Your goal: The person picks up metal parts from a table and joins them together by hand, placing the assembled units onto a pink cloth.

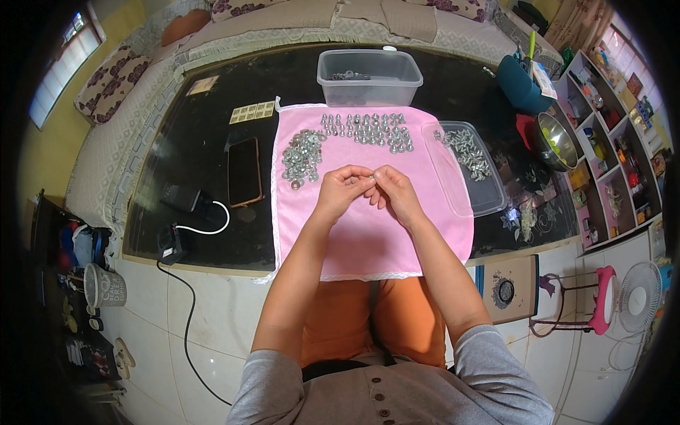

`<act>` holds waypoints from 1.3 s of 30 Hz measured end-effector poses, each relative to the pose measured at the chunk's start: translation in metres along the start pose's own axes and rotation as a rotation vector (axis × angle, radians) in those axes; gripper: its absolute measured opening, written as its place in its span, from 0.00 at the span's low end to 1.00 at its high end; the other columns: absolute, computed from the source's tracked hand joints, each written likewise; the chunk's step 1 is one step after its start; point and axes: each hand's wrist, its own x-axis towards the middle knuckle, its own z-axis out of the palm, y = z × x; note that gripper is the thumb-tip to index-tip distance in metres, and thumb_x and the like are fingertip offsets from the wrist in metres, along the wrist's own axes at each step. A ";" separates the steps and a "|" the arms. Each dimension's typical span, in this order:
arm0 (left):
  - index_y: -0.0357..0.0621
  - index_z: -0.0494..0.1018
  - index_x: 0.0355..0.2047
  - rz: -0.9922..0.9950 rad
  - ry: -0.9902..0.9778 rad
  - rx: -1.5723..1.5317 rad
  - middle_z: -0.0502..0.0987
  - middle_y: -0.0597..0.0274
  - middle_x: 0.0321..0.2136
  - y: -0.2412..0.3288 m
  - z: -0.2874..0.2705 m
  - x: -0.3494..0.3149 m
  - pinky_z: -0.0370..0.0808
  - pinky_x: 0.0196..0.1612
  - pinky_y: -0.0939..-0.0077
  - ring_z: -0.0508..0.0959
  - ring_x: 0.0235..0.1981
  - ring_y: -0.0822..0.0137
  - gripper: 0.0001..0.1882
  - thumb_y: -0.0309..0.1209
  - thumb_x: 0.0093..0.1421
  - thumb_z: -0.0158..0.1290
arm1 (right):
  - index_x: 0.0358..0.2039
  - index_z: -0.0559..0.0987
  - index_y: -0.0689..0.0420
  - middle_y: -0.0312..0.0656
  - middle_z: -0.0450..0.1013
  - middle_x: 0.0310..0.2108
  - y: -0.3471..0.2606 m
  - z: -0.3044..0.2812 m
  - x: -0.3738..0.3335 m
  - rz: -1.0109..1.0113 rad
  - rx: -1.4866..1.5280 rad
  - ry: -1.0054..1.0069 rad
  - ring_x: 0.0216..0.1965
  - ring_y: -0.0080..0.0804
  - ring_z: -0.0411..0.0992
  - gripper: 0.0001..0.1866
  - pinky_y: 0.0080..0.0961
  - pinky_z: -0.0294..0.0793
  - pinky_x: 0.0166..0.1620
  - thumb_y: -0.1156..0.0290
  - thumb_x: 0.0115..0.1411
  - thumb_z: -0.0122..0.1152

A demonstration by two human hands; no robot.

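My left hand and my right hand meet above the pink cloth, thumbs and fingertips pinched together. A tiny item seems to be between the fingertips, mostly hidden and too small to name. Left of my hands lies a loose pile of silvery washers. Beyond the hands, several small metal pieces, each with a round base and a raised tip, stand in rows. On the right, many silvery screws fill part of a shallow clear plastic tray. A clear lid lies beside it on the cloth.
A clear plastic tub with dark small parts stands at the back. To the left lie a phone, a black adapter with a white cable, and a card sheet. At the right are a teal container and a metal bowl.
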 end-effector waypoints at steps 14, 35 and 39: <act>0.30 0.69 0.30 0.010 0.003 -0.019 0.71 0.61 0.19 -0.004 -0.001 0.002 0.68 0.23 0.84 0.70 0.19 0.75 0.06 0.20 0.50 0.51 | 0.25 0.70 0.60 0.37 0.66 0.14 -0.001 0.003 0.000 0.051 0.010 0.018 0.13 0.18 0.62 0.17 0.11 0.61 0.16 0.60 0.59 0.39; 0.32 0.69 0.30 -0.024 0.013 0.064 0.72 0.60 0.22 0.002 0.003 -0.001 0.69 0.27 0.85 0.71 0.22 0.75 0.07 0.20 0.49 0.51 | 0.23 0.69 0.59 0.37 0.66 0.15 -0.005 0.000 -0.002 0.056 -0.075 0.002 0.14 0.19 0.62 0.18 0.13 0.61 0.17 0.60 0.60 0.37; 0.32 0.69 0.30 -0.041 -0.007 0.028 0.72 0.60 0.22 0.004 0.002 -0.002 0.69 0.27 0.84 0.71 0.22 0.75 0.06 0.19 0.49 0.50 | 0.24 0.69 0.59 0.37 0.66 0.15 -0.011 0.001 -0.002 0.126 -0.062 -0.015 0.14 0.19 0.62 0.17 0.13 0.61 0.17 0.60 0.59 0.38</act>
